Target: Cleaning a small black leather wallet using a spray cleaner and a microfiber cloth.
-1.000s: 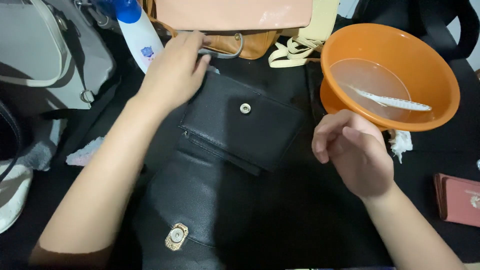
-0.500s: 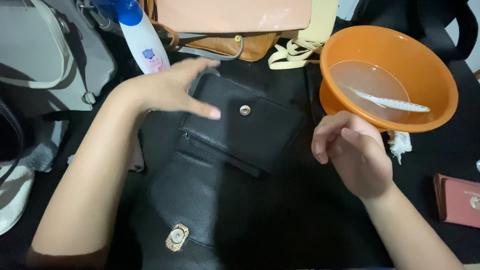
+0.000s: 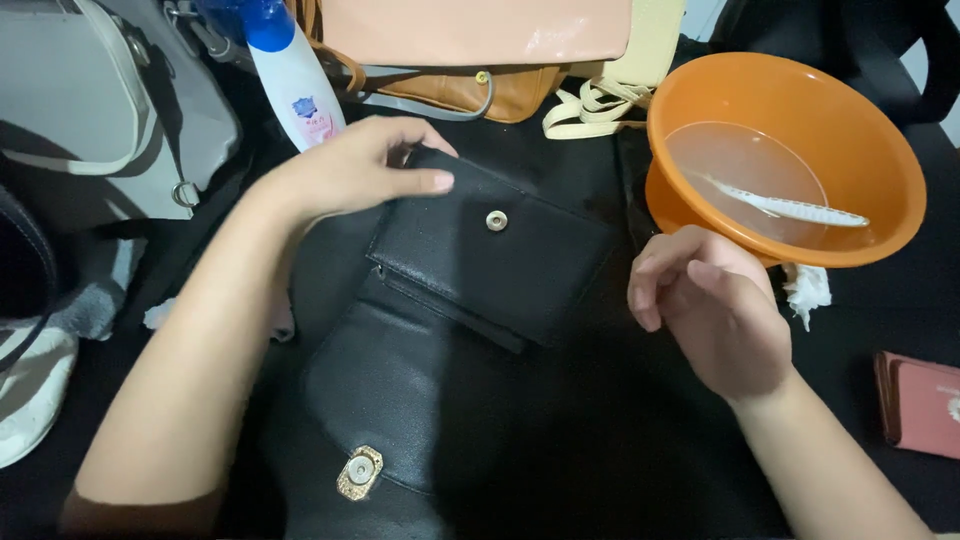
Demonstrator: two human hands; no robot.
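Note:
A black leather handbag (image 3: 420, 400) lies flat in front of me, its flap (image 3: 500, 265) folded back so the metal snap (image 3: 496, 221) shows. A gold clasp (image 3: 360, 472) sits near its lower end. My left hand (image 3: 355, 170) rests on the flap's upper left corner, fingers pinching its edge. My right hand (image 3: 712, 310) hovers loosely curled at the flap's right side, holding nothing, just below an orange basin (image 3: 880, 150) that holds water and a white brush (image 3: 790, 205).
A white spray bottle with a blue cap (image 3: 295, 85) stands at the back left beside a grey bag (image 3: 100, 110). A tan and peach bag (image 3: 470, 50) lies behind. A crumpled tissue (image 3: 806, 290) sits under the basin, a reddish wallet (image 3: 925, 405) at right.
My left hand has slid from flat on the flap's top edge to the left corner and curled its fingers onto it. The right hand has stayed in place.

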